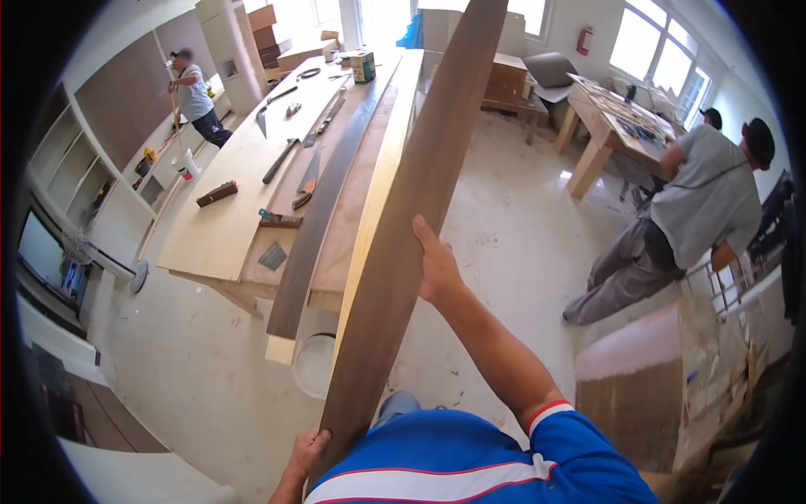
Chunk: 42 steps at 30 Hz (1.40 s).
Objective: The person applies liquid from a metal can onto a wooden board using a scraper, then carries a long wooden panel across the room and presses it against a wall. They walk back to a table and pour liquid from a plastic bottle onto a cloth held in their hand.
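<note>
A long brown board [403, 202] slants across the middle of the view, from my body up past the far end of the workbench. My right hand [437, 262] grips its right edge near mid-length, thumb on the face. Low down, my left hand [309, 451] holds the board's left edge close to my body. Beside the board, on the bench, lie a pale wood strip [375, 197] and a dark strip [323, 197], whose near end juts past the bench edge.
The workbench [201, 235] carries a wooden plane [217, 194], a handsaw [306, 189], a hammer [281, 161] and a green can [363, 67]. A person [701, 189] bends at a second table [617, 126] on the right. Another person [197, 99] stands at the back left.
</note>
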Each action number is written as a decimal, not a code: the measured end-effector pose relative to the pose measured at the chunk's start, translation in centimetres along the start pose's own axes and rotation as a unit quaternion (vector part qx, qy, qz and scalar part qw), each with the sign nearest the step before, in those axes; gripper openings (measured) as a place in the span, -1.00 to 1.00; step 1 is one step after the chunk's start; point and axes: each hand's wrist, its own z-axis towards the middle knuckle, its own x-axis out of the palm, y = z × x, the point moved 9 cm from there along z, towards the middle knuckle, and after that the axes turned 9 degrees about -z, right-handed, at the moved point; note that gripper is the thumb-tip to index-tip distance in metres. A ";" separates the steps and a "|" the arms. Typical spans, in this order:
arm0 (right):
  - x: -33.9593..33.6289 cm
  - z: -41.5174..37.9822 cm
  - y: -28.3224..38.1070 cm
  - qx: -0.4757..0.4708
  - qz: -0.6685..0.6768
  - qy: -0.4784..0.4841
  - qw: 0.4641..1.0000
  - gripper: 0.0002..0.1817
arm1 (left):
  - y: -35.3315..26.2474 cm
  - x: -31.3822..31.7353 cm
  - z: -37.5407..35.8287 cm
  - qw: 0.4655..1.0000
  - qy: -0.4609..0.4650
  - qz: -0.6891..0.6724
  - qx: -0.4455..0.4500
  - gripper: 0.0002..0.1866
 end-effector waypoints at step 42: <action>-38.9 75.5 14.8 0.293 -0.014 -0.026 0.956 -0.14 | -26.0 29.5 34.4 0.414 -0.677 0.274 -0.544 -0.24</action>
